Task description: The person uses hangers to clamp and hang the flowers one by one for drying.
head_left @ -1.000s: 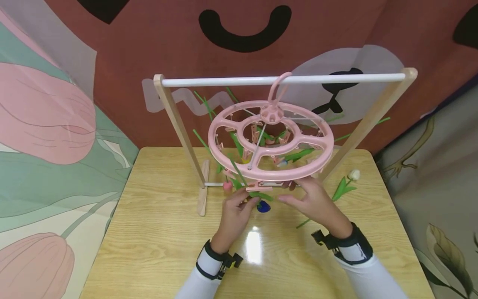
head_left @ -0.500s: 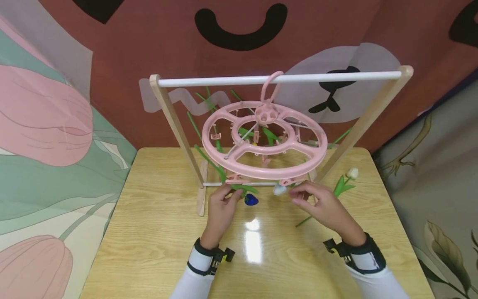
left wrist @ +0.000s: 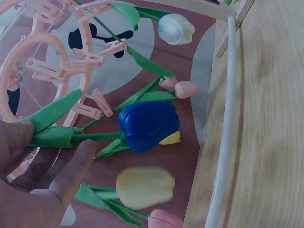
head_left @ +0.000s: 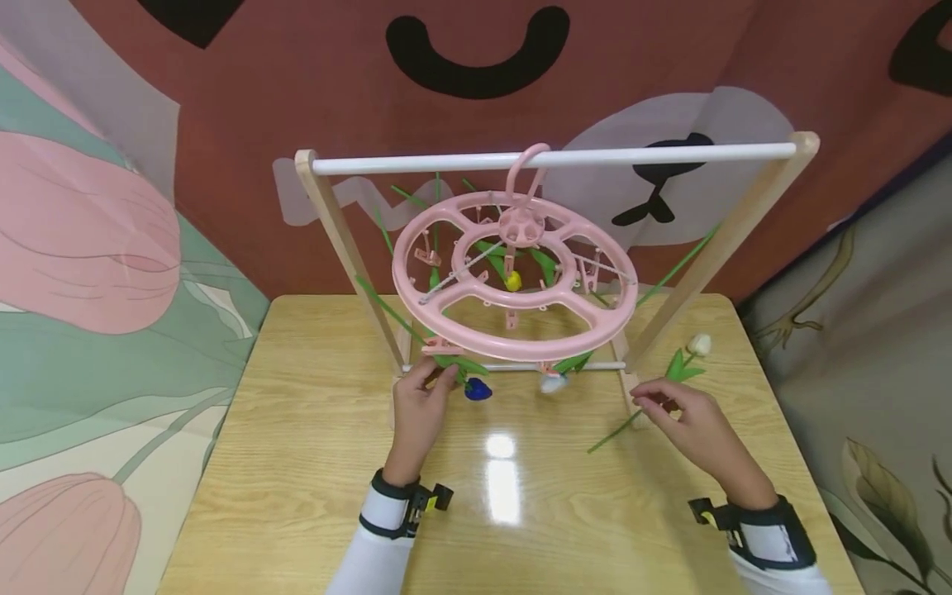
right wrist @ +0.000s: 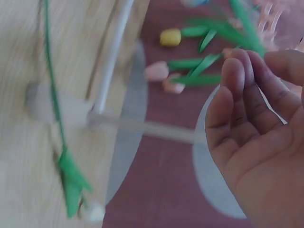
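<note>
My left hand (head_left: pixel 420 405) pinches the green leaves and stem of a blue tulip (head_left: pixel 478 389), right beneath a pink clip (head_left: pixel 442 346) at the front left of a round pink clip hanger (head_left: pixel 506 347). In the left wrist view the blue tulip's head (left wrist: pixel 148 126) points away from the fingers. My right hand (head_left: pixel 692 421) is off the hanger with its fingers loosely bent and nothing in them. It is nearest a white tulip (head_left: pixel 699 345) on the table, whose stem runs under the fingertips. A pale blue-white tulip (head_left: pixel 553 382) hangs upside down from the hanger's front.
The hanger's hook sits over the white rod (head_left: pixel 632 155) of a wooden stand (head_left: pixel 751 223). Other tulips hang from it, among them a yellow one (head_left: pixel 514 281) and pink ones (right wrist: pixel 156 71). Wooden table (head_left: pixel 312 463) below; a printed cloth (head_left: pixel 476 124) behind.
My right hand has come away from the hanger, to the right and toward me. The left hand moves left with the blue tulip as the hanger turns, bringing the pale tulip to the front.
</note>
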Available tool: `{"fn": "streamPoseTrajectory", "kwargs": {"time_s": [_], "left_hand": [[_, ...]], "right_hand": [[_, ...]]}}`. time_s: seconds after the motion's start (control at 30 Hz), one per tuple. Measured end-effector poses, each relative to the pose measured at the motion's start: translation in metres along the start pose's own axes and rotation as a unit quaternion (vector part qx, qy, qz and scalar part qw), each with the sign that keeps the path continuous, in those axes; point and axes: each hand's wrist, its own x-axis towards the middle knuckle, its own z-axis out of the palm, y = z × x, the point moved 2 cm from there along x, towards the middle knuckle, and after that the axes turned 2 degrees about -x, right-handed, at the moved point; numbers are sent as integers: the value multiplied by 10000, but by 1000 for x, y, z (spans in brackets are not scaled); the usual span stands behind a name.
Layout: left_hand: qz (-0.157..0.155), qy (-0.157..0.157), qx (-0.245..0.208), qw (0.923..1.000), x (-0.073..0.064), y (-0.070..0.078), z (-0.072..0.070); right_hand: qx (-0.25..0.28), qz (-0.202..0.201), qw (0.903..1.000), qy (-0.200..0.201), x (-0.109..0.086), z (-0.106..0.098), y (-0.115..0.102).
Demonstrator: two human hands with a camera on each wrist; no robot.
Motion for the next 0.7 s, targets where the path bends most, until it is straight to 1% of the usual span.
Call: {"fn": "streamPoseTrajectory", "kwargs": {"time_s": [0.1, 0.23, 0.33, 0.43, 0.53, 0.63, 0.7], "left_hand": [[12, 44, 52, 10000, 2, 1, -3], [32, 125, 250, 9996, 4, 4, -5], [44, 184, 362, 9992, 5, 5, -7], [83, 202, 352, 9991, 5, 6, -7], [155, 187, 376, 9990, 6, 8, -7], [252, 109, 483, 9985, 7, 10, -7], [376, 59, 589, 9975, 7, 11, -7]], "right_hand": [[-310, -76, 9994, 142, -2, 0, 15], [-687, -309, 9970, 187, -1, 10, 39], [-997, -599, 9932, 99, 0, 22, 59], [-1359, -951, 9861, 101, 1, 32, 76], [-1821, -1057, 9775, 143, 2, 38, 88], [-2203, -956, 9707, 59, 2, 43, 98], [-2346, -924, 9677, 3, 2, 45, 103]]}}
